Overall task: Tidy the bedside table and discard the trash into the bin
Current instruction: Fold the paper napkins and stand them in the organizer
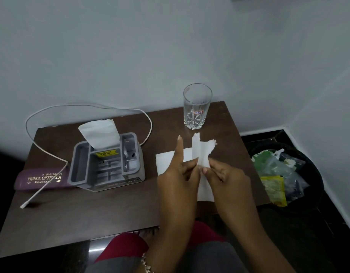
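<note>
Paper scrap (pixel 202 152), white, torn top edge, held upright just above the surface (pixel 91 209), right of centre. Left grip (pixel 178 174) clamped on its left side, index finger straight up. Right grip (pixel 223 174) pinches the bottom edge, thumb against fingers. So the scrap sits between both grips, sticking out above them. Flat white sheet (pixel 166 160) lies under the hands; can't tell if it's joined to the scrap. Glass (pixel 197 107) upright just behind. Grey organiser (pixel 107 166), white cable (pixel 87 107) and purple spectacle case (pixel 42 179) to the left. Bin (pixel 316 166) on the floor to the right, holding wrappers.
</note>
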The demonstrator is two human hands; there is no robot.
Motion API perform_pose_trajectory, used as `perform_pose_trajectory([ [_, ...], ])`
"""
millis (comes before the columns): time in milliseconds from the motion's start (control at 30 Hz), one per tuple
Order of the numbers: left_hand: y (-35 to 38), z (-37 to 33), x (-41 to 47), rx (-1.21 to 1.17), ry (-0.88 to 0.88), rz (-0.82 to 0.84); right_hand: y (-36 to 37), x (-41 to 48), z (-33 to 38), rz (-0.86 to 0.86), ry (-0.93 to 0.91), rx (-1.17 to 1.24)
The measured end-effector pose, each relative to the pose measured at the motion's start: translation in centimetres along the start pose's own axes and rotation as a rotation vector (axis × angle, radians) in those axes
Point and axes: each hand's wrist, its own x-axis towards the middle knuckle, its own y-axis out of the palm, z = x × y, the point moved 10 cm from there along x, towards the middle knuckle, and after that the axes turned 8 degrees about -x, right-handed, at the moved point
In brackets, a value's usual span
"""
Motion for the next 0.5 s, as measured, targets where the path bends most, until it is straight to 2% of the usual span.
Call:
perform_pose_trajectory([
  [133,0.3,-0.1,-0.4,0.046,0.043,0.013,0.5,-0.4,0.3,0.024,0.014,0.038],
  [333,0.8,-0.6,-1.0,0.203,0.139,0.054,2.0,-0.3,-1.5,0.101,0.157,0.173],
  [500,1.1,-0.7,-1.3,0.185,0.082,0.102,2.2,-0.5,-1.3,0.124,0.254,0.298],
])
